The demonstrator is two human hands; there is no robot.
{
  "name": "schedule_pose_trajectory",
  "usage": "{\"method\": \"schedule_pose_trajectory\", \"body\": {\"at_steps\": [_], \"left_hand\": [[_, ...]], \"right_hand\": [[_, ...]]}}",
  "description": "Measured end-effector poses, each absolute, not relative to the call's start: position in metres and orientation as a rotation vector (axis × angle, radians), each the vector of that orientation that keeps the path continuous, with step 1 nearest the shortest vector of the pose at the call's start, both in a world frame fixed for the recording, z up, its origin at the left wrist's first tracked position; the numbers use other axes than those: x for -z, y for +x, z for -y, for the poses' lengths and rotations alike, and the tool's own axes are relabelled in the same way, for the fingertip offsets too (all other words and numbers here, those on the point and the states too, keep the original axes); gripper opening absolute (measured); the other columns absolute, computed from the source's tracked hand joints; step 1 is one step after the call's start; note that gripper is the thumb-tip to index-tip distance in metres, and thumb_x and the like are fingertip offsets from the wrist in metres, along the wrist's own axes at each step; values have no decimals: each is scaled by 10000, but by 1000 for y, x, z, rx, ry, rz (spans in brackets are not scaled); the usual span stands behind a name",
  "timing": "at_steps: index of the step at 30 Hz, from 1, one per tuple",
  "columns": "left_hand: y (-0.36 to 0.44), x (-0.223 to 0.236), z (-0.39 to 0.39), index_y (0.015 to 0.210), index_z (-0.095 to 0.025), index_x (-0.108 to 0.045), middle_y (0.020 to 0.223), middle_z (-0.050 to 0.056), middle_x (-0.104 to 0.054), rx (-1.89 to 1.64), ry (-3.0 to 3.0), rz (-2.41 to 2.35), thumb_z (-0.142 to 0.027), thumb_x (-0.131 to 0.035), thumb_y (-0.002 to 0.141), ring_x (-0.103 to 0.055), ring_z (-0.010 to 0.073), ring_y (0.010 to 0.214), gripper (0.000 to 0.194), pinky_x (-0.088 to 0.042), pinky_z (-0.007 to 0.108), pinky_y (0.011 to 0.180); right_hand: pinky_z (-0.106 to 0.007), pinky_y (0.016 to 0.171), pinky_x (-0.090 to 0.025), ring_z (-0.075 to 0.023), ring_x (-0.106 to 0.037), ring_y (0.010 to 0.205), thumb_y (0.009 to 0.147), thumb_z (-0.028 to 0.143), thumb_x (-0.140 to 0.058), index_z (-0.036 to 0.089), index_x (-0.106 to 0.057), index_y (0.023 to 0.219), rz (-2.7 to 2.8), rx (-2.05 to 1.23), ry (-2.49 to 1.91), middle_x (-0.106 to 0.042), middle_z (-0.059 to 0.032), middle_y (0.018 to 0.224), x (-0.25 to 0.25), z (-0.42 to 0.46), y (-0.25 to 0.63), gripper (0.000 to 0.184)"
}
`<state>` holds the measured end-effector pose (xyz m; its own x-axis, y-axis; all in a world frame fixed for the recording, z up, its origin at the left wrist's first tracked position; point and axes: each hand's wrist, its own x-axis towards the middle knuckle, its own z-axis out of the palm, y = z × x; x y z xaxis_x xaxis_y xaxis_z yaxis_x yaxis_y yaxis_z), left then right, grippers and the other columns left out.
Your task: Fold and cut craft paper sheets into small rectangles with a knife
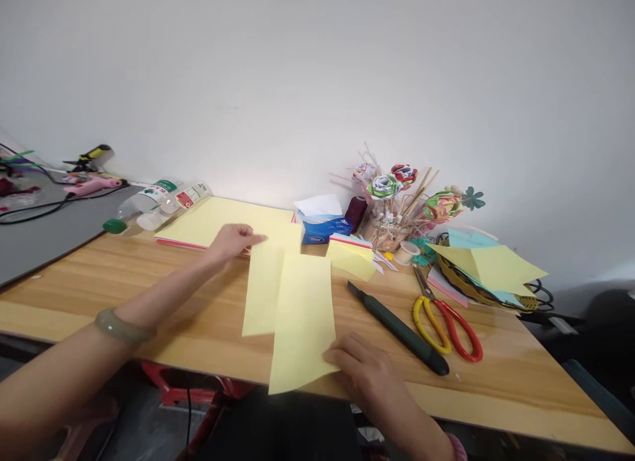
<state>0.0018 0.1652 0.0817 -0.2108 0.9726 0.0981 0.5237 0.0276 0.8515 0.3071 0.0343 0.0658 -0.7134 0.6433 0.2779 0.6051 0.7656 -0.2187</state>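
1. Right hand (372, 375), nearest, has fingertips clamped on the lower right edge of a pale yellow, rectangular paper sheet (305, 322), left of the dark green, long-handled cutter (401, 332).
2. Left hand (235, 243) has thumb and fingers together on the top of another pale yellow paper strip (260, 289), farther left of the cutter and partly beneath the front sheet.
3. Light pinches at the very edges would suit this thin paper best; spread the hold, avoid pressing a crease, and level both lower edges if they should line up.
4. Scissors with red and yellow handles (446, 322) lie just right of the cutter.
5. Beyond the cutter are small coloured paper squares (352, 257), a blue tissue pack (325, 229) and folded-paper flowers (384, 186); a large yellow paper stack (198, 221) lies far left.
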Motion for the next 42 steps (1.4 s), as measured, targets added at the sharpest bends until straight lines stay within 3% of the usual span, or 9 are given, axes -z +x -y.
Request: {"method": "schedule_pose_trajectory", "body": {"at_steps": [5, 8, 11, 14, 20, 25, 29, 34, 42], "left_hand": [[-39, -98, -176, 818, -166, -563, 1026, 121, -593, -1219, 1578, -2148, -359, -665, 660, -515, 320, 1068, 270, -423, 433, 869], [-28, -91, -155, 1124, -171, -533, 1296, 132, -470, -1232, 2034, -2103, -305, -551, 803, -380, 296, 1252, 349, -333, 457, 1009], [6, -70, -118, 1166, -192, -552, 1254, 83, -551, -811, 2735, -1370, -214, -393, 919, -471, 199, 1198, 295, -368, 377, 1013], [38, -52, -82, 1258, -171, -501, 1286, 77, -559, -473, 2951, -902, -149, -398, 922, -451, 204, 1239, 352, -323, 406, 1057], [62, -54, -42, 1010, -186, -645, 1218, 74, -597, -537, 2881, -954, -163, -458, 895, -473, 228, 1205, 221, -318, 449, 1066], [73, -47, -23, 998, -146, -640, 1111, 84, -642, -802, 2872, -937, -153, -405, 915, -535, 185, 1114, 249, -416, 345, 1013], [76, -29, -16, 989, -109, -643, 1089, 83, -651, -977, 2974, -1102, -119, -371, 927, -540, 186, 1119, 279, -436, 296, 983], [74, -24, -12, 1041, -140, -633, 1088, 41, -656, -957, 3023, -1173, -98, -305, 933, -549, 149, 1110, 348, -396, 244, 1000], [79, -20, -12, 1080, -75, -612, 1171, 119, -623, -891, 3068, -1235, -167, -424, 869, -503, 247, 1184, 297, -310, 332, 1054]], "right_hand": [[-246, 615, -447, -146, -566, 735, 768, 4, -455, 200, -594, 873, 2545, -246, -884, -634, -22, 806, -63, -26, 319, 262], [-290, 724, -476, -172, -583, 863, 809, 91, -509, 207, -596, 827, 2534, -306, -843, -667, -44, 919, -67, -23, 320, 146], [-328, 924, -437, -192, -529, 1122, 853, 186, -545, 208, -590, 843, 2554, -515, -896, -651, -61, 1101, -74, -22, 321, 50], [-293, 886, -459, -167, -582, 1050, 880, 237, -516, 215, -586, 917, 2476, -735, -1039, -666, -57, 1062, -78, -23, 321, 82], [-238, 547, -477, -147, -618, 627, 874, 319, -435, 199, -515, 965, 1979, -848, -1480, -638, 8, 689, -66, -43, 305, 171], [-327, 613, -498, -208, -640, 710, 828, 279, -436, 113, -373, 1246, 1929, -662, -1624, -645, -53, 788, -49, -55, 288, 454], [-344, 717, -515, -227, -645, 909, 851, 237, -413, 151, -477, 1158, 2049, -303, -1550, -653, -119, 1005, -42, -49, 288, 325], [-248, 617, -508, -156, -643, 717, 895, 179, -405, 198, -618, 917, 2180, -148, -1424, -638, -42, 815, -43, -41, 291, 215], [-181, 628, -480, -116, -614, 717, 916, 202, -443, 171, -666, 924, 2190, -246, -1372, -590, -42, 787, -43, -52, 292, 225]]}}
